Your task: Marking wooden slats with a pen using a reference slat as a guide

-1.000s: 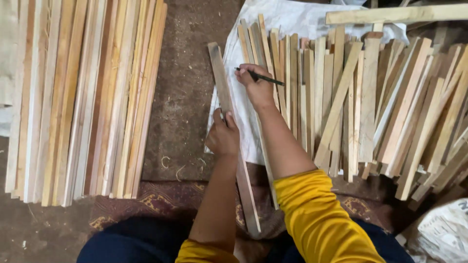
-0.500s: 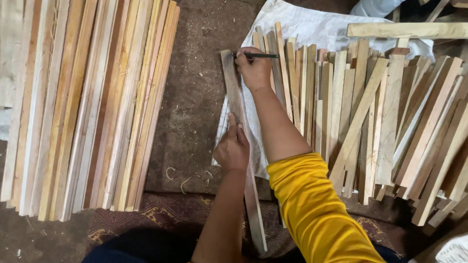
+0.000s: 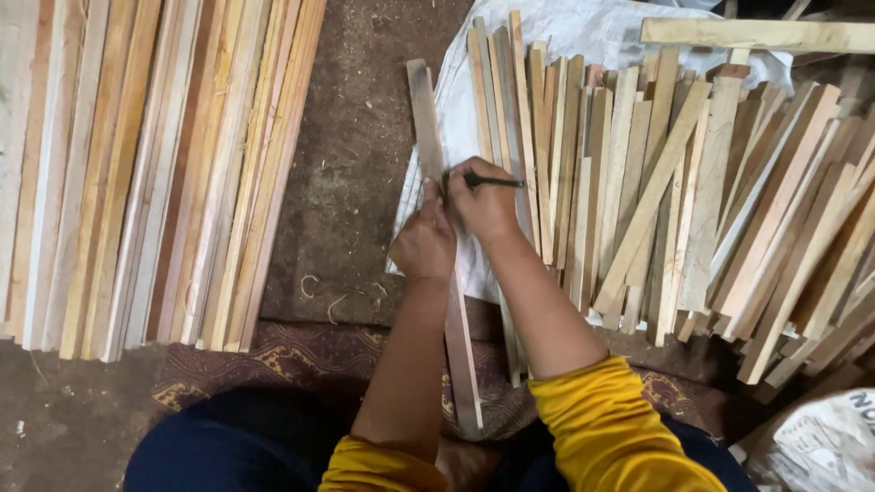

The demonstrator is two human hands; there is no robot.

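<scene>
A long narrow wooden slat (image 3: 428,128) lies lengthwise in front of me, running from my lap to the far floor. My left hand (image 3: 425,239) presses down on its middle, fingers closed over it. Right beside it, my right hand (image 3: 483,202) grips a dark pen (image 3: 497,182) with the tip against the slat. Both hands touch each other at the slat. I wear yellow sleeves and dark trousers.
A neat row of long pale and brown slats (image 3: 155,173) lies on the left. A loose heap of shorter slats (image 3: 693,191) rests on a white sack (image 3: 592,27) at right. A patterned mat (image 3: 273,360) lies under my knees; a white bag (image 3: 820,446) sits at bottom right.
My right hand with the pen has come back along the slat from its far end to beside my left hand. The left hand stays pressed on the slat.
</scene>
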